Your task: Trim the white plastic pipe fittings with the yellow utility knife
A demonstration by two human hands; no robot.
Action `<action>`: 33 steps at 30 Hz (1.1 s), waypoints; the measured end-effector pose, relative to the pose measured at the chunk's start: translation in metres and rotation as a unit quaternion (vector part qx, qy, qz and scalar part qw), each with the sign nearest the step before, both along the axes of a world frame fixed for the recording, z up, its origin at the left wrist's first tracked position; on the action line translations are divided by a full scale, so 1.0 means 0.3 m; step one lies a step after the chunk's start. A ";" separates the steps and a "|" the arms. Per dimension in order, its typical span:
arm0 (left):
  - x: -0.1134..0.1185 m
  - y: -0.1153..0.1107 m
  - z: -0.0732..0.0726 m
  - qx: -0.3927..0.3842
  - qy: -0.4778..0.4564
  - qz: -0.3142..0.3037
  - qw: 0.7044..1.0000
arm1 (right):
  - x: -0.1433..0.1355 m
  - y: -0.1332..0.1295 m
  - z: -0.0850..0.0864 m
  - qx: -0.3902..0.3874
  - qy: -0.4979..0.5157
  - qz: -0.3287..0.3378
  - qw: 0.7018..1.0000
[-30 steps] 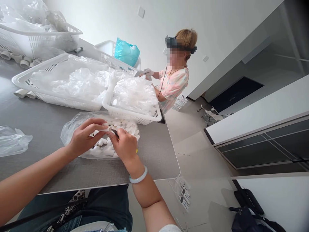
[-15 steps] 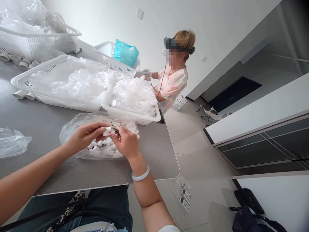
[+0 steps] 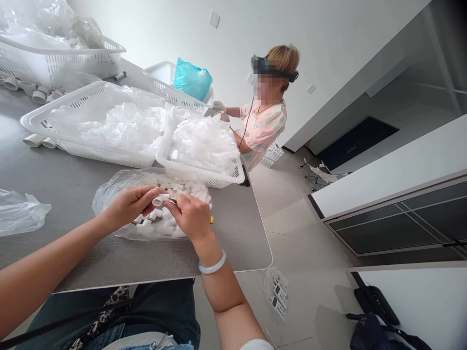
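Observation:
In my left hand [image 3: 140,203] is a white plastic pipe fitting [image 3: 159,200], pinched between thumb and fingers, its round opening turned toward me. My right hand [image 3: 193,214] is closed around a small pliers-like metal tool [image 3: 212,220] with a yellow handle end; most of it is hidden by the palm. The tool's metal tip meets the right side of the fitting. Beneath both hands lies a clear plastic bag [image 3: 109,187] of many similar white fittings [image 3: 146,218], spread open on the grey table [image 3: 233,223].
Beyond the bag, two white baskets [image 3: 197,175] hold crumpled clear plastic bags. Another basket [image 3: 73,63] stands back left, with loose pipe fittings [image 3: 40,94] beside it. A co-worker [image 3: 264,116] is at the table's far end, near a blue bag [image 3: 192,80]. A clear bag [image 3: 22,214] lies left.
The fitting has turned in my left hand, so its opening now faces me. My right hand has rotated slightly, and the tool's yellow end now shows beside it. The view has shifted a little.

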State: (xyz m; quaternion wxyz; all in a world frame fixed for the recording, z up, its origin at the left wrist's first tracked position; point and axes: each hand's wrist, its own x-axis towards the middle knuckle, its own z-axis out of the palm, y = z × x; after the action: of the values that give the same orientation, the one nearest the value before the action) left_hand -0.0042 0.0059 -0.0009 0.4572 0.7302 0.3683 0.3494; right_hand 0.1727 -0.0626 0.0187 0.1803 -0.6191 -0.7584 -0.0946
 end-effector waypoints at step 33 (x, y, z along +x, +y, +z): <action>0.019 -0.006 0.019 -0.102 -0.065 0.050 0.991 | -0.018 0.009 -0.004 -0.005 -0.010 0.011 1.000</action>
State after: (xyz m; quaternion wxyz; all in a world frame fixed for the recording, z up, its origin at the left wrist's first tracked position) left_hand 0.0014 0.0040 0.0050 0.5344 0.6363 0.4076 0.3787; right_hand 0.1672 -0.0599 0.0175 0.1709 -0.6107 -0.7673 -0.0950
